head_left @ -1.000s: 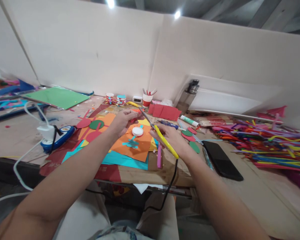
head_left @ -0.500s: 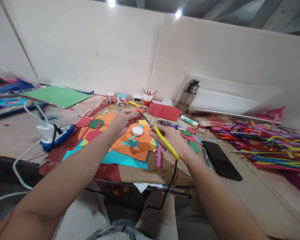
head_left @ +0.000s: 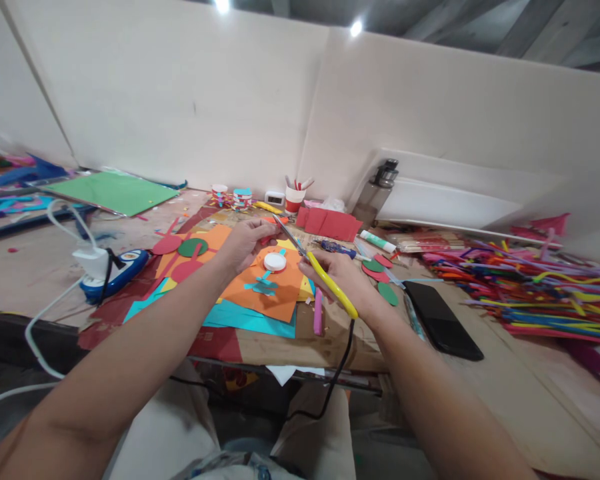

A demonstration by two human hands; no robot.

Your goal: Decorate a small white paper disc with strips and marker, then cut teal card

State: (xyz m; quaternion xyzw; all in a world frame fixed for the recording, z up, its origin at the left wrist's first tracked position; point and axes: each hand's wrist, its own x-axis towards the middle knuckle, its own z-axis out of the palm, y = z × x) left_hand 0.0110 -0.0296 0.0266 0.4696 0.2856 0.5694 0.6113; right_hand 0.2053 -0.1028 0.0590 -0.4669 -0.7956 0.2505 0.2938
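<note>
Tabletop (head_left: 25, 263): crowded; brown cardboard (head_left: 305, 350) covers its near middle. On the cardboard, turquoise sheets (head_left: 250, 323) lie partly under an orange sheet (head_left: 275, 303). A black cord (head_left: 351, 337) hangs below the right wrist; whether it meets the tool there cannot be told.

Right hand (head_left: 340, 270): grip wrapped round the yellow-handled scissors (head_left: 325, 276), blades aimed away and to the left. How far the blades part is unclear. Left hand (head_left: 253, 240): grip narrow, fingertips pinching a small red paper piece (head_left: 269, 239) above the work area, near the blade tips. The piece's outline is mostly hidden by the fingers.

Step in hand, as judged: trimming the red piece. For a clean edge, feed the paper by turning the left hand and let the scissors stay at one angle. Work from deeper in the blades; closing fully on the tips would likely nick the paper. Left fingertips belong behind the cutting line, since the clearance looks slight. Hold the piece taut, as thin paper probably folds between loose blades.

White round lid (head_left: 275, 262): just below the blades; best left unbumped.
</note>
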